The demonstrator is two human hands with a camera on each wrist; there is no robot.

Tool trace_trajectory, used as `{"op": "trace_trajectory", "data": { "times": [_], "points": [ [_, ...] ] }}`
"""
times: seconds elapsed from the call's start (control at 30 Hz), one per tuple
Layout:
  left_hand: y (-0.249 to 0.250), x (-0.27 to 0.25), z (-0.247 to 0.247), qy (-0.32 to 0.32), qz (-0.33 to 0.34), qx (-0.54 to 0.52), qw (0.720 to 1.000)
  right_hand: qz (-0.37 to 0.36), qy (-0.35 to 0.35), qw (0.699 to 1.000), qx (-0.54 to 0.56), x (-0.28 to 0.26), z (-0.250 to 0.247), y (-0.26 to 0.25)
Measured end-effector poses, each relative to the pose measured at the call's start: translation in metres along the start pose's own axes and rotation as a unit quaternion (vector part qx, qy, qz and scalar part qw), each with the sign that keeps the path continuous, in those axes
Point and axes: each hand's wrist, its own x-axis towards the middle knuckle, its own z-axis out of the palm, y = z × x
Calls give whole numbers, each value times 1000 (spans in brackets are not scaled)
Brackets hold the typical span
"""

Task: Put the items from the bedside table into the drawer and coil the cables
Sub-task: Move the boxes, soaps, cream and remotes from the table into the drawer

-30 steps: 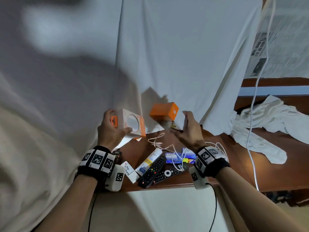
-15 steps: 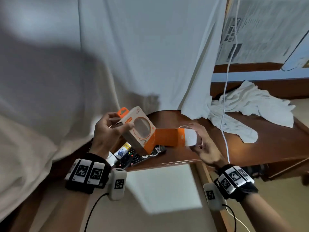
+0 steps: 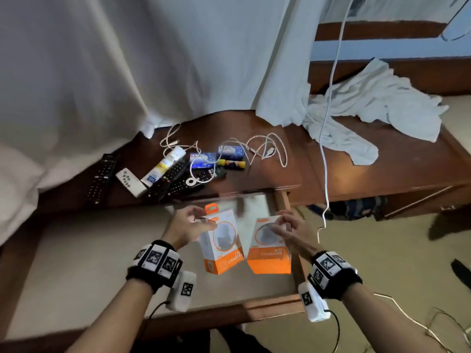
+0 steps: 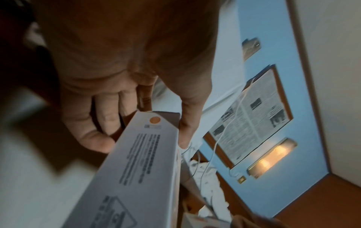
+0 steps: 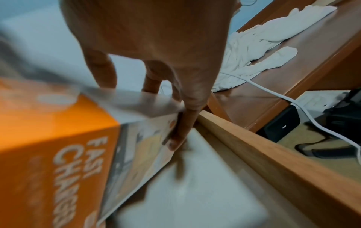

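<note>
Over the open drawer [image 3: 277, 305], your left hand [image 3: 187, 226] and right hand [image 3: 290, 231] each pinch one of two charger boxes [image 3: 223, 247] by its top, right box [image 3: 270, 250] near the drawer's right wall, bare liner left, three black remotes [image 3: 102, 175] on the bedside table [image 3: 331, 174].

A white sheet [image 3: 178, 59] is hanging behind a long wooden ledge [image 3: 382, 169], where a crumpled white cloth [image 3: 369, 108] is lying. A framed newspaper [image 4: 252, 114] is hanging on the blue wall [image 4: 273, 23] above a glowing lamp [image 4: 271, 158]. Beige floor [image 3: 382, 250] is showing below.
</note>
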Motion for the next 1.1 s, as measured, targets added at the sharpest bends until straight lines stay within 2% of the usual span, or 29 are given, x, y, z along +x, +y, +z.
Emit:
{"op": "trace_trajectory", "data": {
  "times": [0.07,0.17,0.3,0.43,0.53,0.6,0.77,0.87,1.1],
  "points": [
    [-15,6,9,-14,-27,11,999,-23,-9,995,-99,2,4,9],
    [-32,13,22,-27,-57,38,997,-13,-65,973,-222,13,10,24],
    [-52,24,30,-47,-83,85,992,77,-71,972,-212,21,18,38],
    [-60,25,36,-62,-95,124,986,51,-139,959,-241,18,17,44],
    [-64,23,41,-67,-115,117,984,46,-128,963,-234,19,17,48],
    [-68,24,44,-70,-122,121,983,44,-127,947,-291,17,19,48],
    [-80,36,50,-80,-117,152,978,71,-202,867,-450,13,20,51],
    [-84,39,54,-85,-106,202,970,47,-226,831,-506,9,25,57],
    [-85,31,75,-48,-105,318,941,55,-190,814,-546,1,31,70]
  ]
}}
